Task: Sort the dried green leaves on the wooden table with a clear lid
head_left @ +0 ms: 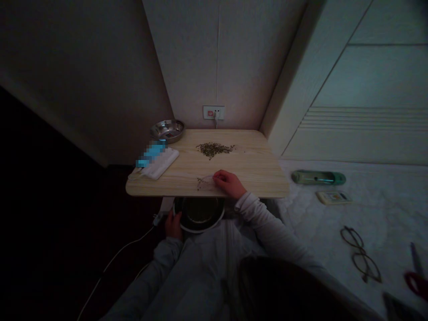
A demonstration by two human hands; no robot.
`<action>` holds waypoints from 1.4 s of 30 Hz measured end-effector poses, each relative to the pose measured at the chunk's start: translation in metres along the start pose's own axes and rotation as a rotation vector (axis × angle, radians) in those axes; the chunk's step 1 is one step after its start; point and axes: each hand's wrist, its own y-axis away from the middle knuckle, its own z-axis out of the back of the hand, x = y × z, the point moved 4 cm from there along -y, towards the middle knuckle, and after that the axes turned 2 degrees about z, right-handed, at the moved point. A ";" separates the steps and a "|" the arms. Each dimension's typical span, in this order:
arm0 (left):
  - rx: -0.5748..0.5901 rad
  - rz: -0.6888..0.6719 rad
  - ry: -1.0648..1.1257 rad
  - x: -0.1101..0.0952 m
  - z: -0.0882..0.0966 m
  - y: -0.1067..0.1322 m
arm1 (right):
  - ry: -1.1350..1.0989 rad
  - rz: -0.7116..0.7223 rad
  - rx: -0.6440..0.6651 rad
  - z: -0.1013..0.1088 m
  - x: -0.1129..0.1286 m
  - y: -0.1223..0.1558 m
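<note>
Our right hand [229, 183] is curled, fingertips bunched, near the front edge of the tabletop [259, 167], beside a few stray grains [198, 180]; we cannot tell whether it pinches any; below, our left hand [174, 226] grips a round dark bowl [200, 211]; the grain pile [213, 150] lies farther back.

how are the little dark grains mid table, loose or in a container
Loose: the grains lie in a patch directly on the table, with stray ones at its edges.
</note>
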 end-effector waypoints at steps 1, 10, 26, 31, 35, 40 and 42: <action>-0.002 0.005 0.005 0.000 0.000 0.000 | 0.010 0.003 -0.004 0.000 0.000 0.000; 0.032 0.007 -0.019 -0.004 -0.001 0.002 | 0.159 0.037 0.017 0.000 0.000 0.000; 0.021 0.032 0.016 -0.008 -0.003 0.005 | 0.136 0.024 -0.008 0.000 0.001 0.000; 0.031 0.004 0.013 -0.006 -0.002 0.003 | 0.143 0.026 0.026 0.000 0.002 0.000; 0.042 0.027 0.045 0.000 -0.003 0.001 | 0.159 0.038 0.046 -0.001 0.002 0.000; 0.030 0.004 0.013 -0.002 -0.002 0.000 | 0.192 0.040 0.028 -0.001 0.001 0.000; 0.029 0.000 -0.011 -0.004 -0.002 0.001 | 0.178 0.046 0.030 -0.002 0.001 0.000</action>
